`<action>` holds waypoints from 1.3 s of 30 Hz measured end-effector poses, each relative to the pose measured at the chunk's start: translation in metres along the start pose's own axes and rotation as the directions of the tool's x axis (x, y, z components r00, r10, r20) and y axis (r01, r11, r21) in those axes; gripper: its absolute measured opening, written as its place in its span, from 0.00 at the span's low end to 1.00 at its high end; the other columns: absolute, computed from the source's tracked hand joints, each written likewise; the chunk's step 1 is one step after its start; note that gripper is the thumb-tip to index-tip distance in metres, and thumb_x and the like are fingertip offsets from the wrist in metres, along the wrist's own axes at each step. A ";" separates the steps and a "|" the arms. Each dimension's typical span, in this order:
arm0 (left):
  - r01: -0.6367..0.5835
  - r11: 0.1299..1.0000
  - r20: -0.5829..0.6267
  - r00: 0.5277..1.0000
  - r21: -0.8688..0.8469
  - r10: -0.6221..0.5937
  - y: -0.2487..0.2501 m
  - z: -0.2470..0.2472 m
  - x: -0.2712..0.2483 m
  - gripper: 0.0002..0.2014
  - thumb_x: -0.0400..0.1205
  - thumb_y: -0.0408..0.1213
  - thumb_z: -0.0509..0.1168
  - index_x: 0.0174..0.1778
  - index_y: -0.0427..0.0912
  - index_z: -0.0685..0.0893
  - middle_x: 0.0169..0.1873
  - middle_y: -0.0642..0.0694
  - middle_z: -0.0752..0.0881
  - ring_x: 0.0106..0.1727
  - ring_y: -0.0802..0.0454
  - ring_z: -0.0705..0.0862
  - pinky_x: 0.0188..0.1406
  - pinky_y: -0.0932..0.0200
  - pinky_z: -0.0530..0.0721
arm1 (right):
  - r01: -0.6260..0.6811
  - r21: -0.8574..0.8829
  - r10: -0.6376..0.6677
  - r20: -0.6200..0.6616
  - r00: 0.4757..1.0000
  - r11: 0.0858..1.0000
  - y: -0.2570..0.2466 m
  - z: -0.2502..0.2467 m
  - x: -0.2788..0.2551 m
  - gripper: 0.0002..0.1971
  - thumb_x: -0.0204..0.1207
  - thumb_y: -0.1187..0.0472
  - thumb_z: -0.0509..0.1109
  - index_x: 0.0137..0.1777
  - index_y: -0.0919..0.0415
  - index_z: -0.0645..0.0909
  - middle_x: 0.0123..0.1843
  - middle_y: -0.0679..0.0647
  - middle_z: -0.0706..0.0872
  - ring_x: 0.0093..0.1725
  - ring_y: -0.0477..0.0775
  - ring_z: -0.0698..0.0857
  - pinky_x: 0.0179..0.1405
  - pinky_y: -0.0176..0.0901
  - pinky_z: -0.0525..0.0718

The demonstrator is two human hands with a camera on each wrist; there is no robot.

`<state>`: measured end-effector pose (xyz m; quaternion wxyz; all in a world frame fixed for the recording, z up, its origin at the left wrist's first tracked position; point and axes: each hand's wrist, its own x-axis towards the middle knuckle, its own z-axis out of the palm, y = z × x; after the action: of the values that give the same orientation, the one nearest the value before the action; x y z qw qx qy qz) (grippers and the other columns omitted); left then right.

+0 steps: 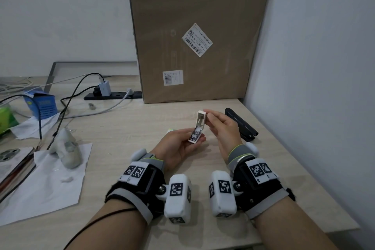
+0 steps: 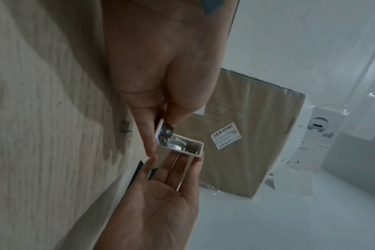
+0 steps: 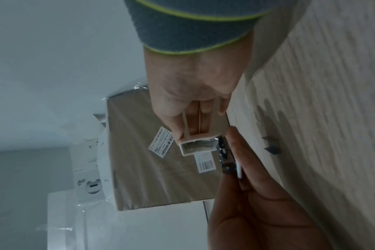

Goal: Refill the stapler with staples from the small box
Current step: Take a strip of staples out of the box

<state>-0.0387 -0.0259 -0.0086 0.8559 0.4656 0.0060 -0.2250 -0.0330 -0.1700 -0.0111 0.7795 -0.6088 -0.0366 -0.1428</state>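
Note:
A small white stapler (image 1: 196, 131) is hinged open above the desk between both hands. My left hand (image 1: 194, 141) grips its base, where the metal magazine (image 2: 166, 133) lies exposed. My right hand (image 1: 207, 115) pinches the raised white lid (image 1: 201, 118) between thumb and fingers. In the right wrist view the lid's hollow end (image 3: 197, 145) faces the camera, with the magazine (image 3: 225, 155) beside it. A short strip of staples (image 2: 125, 128) (image 3: 272, 145) lies loose on the desk. A small pale green thing (image 1: 171, 129) peeks out behind my left hand; I cannot tell what it is.
A long black stapler-like tool (image 1: 241, 125) lies right of my hands, near the wall. A tall cardboard box (image 1: 194, 32) stands at the back. At the left are a power strip (image 1: 113, 95), cables, a blue box (image 1: 41, 105) and paper sheets (image 1: 50, 184).

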 end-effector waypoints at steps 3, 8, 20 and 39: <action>-0.010 0.997 -0.035 0.999 -0.070 0.007 0.001 -0.002 0.001 0.20 0.86 0.36 0.55 0.63 0.21 0.77 0.57 0.27 0.83 0.57 0.36 0.86 0.52 0.50 0.88 | -0.015 -0.129 0.027 0.090 0.996 0.992 0.002 0.003 -0.002 0.09 0.75 0.66 0.68 0.51 0.64 0.88 0.52 0.55 0.91 0.49 0.40 0.87 0.49 0.31 0.80; -0.017 0.999 0.004 1.000 0.027 0.017 0.001 -0.008 0.004 0.21 0.84 0.42 0.62 0.64 0.29 0.81 0.55 0.31 0.83 0.53 0.40 0.87 0.66 0.46 0.82 | 0.002 -0.161 0.023 0.154 0.988 0.987 0.003 0.004 -0.004 0.09 0.74 0.70 0.68 0.51 0.73 0.86 0.49 0.61 0.90 0.44 0.39 0.88 0.45 0.25 0.83; 0.080 0.997 -0.022 0.997 0.003 -0.079 0.012 -0.006 -0.004 0.21 0.78 0.28 0.57 0.65 0.20 0.76 0.58 0.27 0.83 0.54 0.38 0.86 0.54 0.53 0.86 | -0.132 -0.180 0.155 0.125 0.980 0.975 0.003 0.006 -0.006 0.12 0.77 0.62 0.67 0.56 0.67 0.85 0.52 0.60 0.89 0.45 0.45 0.86 0.33 0.22 0.80; 0.118 0.993 0.016 0.993 0.025 -0.118 0.020 -0.010 -0.008 0.17 0.79 0.37 0.62 0.54 0.27 0.84 0.45 0.33 0.90 0.42 0.45 0.92 0.48 0.58 0.88 | -0.088 -0.270 0.185 0.356 0.916 0.959 0.002 -0.005 -0.003 0.12 0.77 0.67 0.67 0.59 0.62 0.83 0.55 0.59 0.88 0.53 0.50 0.86 0.56 0.40 0.84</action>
<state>-0.0362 -0.0059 0.0033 0.8354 0.4728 0.0234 -0.2793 -0.0359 -0.1735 -0.0146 0.6834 -0.7187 -0.1247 0.0285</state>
